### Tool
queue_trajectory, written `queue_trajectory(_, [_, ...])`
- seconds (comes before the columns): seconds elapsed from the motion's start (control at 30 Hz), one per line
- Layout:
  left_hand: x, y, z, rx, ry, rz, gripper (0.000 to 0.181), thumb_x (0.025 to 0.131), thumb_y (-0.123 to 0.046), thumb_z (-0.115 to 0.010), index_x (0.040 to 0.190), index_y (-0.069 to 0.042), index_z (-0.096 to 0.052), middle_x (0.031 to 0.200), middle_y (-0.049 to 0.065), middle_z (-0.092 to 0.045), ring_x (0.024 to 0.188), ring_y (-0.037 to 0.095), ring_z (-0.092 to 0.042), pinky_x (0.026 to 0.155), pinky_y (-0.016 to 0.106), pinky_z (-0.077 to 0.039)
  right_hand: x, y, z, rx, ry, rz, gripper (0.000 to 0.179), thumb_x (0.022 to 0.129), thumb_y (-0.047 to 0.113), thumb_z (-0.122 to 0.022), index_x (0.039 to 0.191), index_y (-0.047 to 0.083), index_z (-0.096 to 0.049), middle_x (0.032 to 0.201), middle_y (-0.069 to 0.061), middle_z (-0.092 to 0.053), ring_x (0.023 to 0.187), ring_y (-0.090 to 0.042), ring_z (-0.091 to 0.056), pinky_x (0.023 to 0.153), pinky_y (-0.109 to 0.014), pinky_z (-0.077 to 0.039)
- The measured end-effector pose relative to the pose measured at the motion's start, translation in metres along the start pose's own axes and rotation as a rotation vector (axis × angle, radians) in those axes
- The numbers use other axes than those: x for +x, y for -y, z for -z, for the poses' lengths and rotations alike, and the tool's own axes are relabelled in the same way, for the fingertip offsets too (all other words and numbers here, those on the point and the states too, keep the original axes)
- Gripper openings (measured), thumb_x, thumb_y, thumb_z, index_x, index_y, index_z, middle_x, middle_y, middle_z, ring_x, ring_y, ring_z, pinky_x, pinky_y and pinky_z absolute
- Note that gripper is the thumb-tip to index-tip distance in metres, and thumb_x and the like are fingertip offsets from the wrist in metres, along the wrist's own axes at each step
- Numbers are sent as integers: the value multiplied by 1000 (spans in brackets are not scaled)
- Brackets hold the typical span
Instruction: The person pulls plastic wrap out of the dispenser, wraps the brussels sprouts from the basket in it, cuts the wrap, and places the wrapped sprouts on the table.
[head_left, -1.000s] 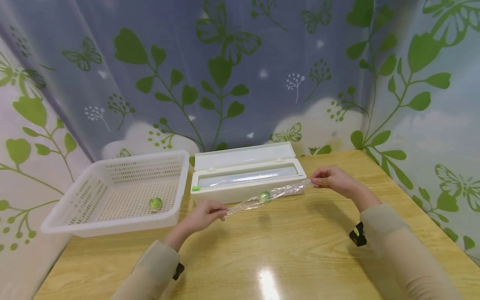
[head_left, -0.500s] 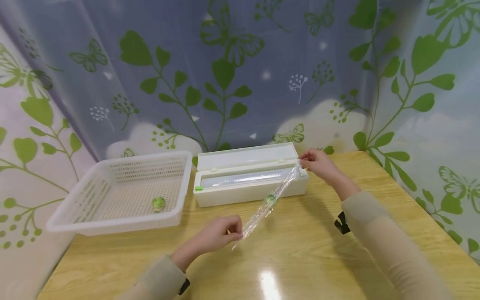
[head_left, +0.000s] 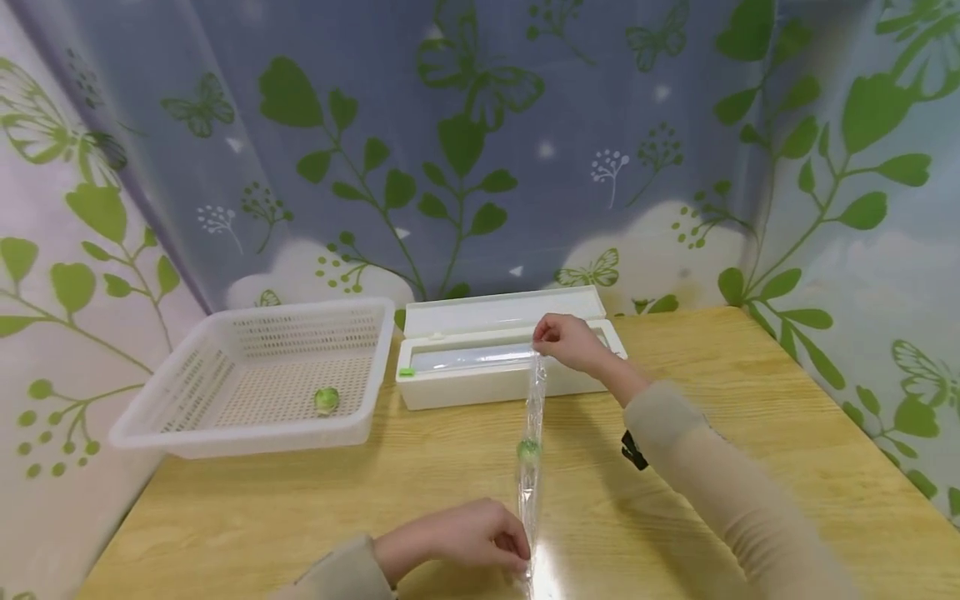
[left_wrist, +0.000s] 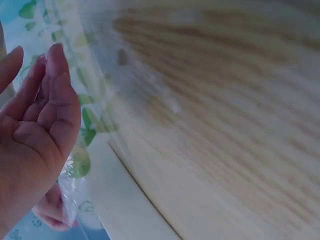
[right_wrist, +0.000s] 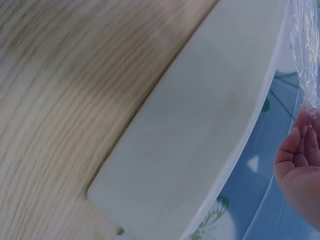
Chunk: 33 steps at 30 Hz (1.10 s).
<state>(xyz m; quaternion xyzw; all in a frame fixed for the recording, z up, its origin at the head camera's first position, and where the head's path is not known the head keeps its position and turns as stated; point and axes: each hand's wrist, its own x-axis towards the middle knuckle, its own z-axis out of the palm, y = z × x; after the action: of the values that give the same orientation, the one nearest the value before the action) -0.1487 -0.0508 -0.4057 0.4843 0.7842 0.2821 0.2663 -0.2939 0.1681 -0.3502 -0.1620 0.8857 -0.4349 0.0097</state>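
Observation:
A Brussels sprout (head_left: 528,450) is wrapped in the middle of a twisted strip of clear plastic wrap (head_left: 535,400), stretched above the table. My left hand (head_left: 472,533) pinches the strip's near end, by the front of the table. At the far end my right hand (head_left: 573,343) pinches the other tail, in front of the open wrap box. In the right wrist view the gathered plastic wrap (right_wrist: 307,55) runs into the fingertips of my right hand (right_wrist: 300,165). The left wrist view has my left hand (left_wrist: 45,120) with bent fingers and thumb.
A white wrap dispenser box (head_left: 480,387) stands at the back, lid raised, with a roll of film inside and a green slider (head_left: 406,372) at its left. Left of it, a white perforated basket (head_left: 247,437) holds one Brussels sprout (head_left: 326,401). A patterned curtain hangs behind.
The strip has swung from nearly level to almost straight away from me. My left hand came nearer and rightward, while my right hand moved left in front of the box.

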Motion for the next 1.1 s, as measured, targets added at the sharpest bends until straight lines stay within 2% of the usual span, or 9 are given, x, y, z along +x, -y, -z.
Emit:
queue_trajectory(0.2, [2, -2, -4, -20, 80, -6, 11, 86, -11, -57, 84, -3, -64, 72, -8, -62, 64, -9, -52, 61, 9, -43, 4, 4, -19, -81, 40, 24, 5, 84, 7, -58, 86, 3, -60, 78, -4, -59, 71, -16, -54, 63, -29, -44])
queue_trajectory(0.37, [2, -2, -4, 53, 80, -7, 11, 86, -14, -58, 84, -5, -64, 71, -10, -61, 67, -10, -51, 62, 7, -41, 6, 7, -26, -140, 46, 36, 5, 83, 7, -60, 85, 3, -63, 81, -4, -61, 72, -17, -55, 62, -30, -45])
queue_trajectory(0.53, [1, -1, -1, 75, 98, -11, 14, 87, -18, -56, 89, -6, -64, 80, -10, -61, 73, -8, -52, 66, 7, -40, 5, 4, -29, -202, 46, 70, 4, 83, 7, -60, 84, 4, -63, 81, -4, -61, 71, -16, -55, 62, -29, -45])
queue_trajectory(0.67, [0, 3, 7, 21, 135, -27, 19, 89, -18, -53, 99, -3, -61, 84, -8, -63, 76, -7, -54, 69, 9, -42, 2, 2, -27, -242, 16, 91, 9, 84, 9, -59, 88, 3, -63, 84, -5, -61, 74, -18, -54, 65, -32, -44])
queue_trajectory(0.77, [-1, 9, 18, 35, 72, -61, 22, 89, -17, -53, 103, -1, -60, 83, -7, -63, 75, -6, -54, 69, 11, -43, -4, 1, -23, -283, -41, 135, 13, 84, 10, -57, 93, 2, -63, 90, -8, -60, 79, -21, -53, 69, -35, -44])
queue_trajectory(0.87, [1, 15, 29, 122, -85, -68, 18, 87, -12, -56, 99, 0, -61, 84, -2, -62, 76, -1, -54, 70, 15, -44, -14, 1, -18, -300, -103, 206, 14, 84, 9, -57, 95, 1, -63, 93, -9, -59, 83, -23, -53, 71, -36, -44])
queue_trajectory(0.93, [3, 19, 35, 205, -177, -30, 16, 83, -7, -60, 98, -1, -63, 88, 0, -62, 79, 3, -55, 72, 17, -44, -21, 1, -16, -293, -118, 264, 13, 84, 7, -57, 93, 2, -63, 91, -7, -59, 82, -21, -54, 69, -35, -45])
queue_trajectory(1.0, [6, 23, 39, 314, -225, -1, 17, 81, -7, -62, 98, -3, -64, 93, 1, -61, 84, 7, -56, 75, 18, -44, -29, 0, -16, -282, -92, 327, 10, 83, 5, -58, 91, 2, -63, 88, -5, -60, 79, -19, -54, 67, -33, -46])
queue_trajectory(1.1, [11, 27, 40, 503, -227, 3, 22, 78, -8, -65, 100, -6, -63, 98, -1, -59, 91, 9, -55, 79, 18, -43, -42, -3, -20, -292, -9, 435, 7, 81, 1, -60, 87, 3, -63, 82, -3, -61, 75, -15, -56, 65, -29, -47])
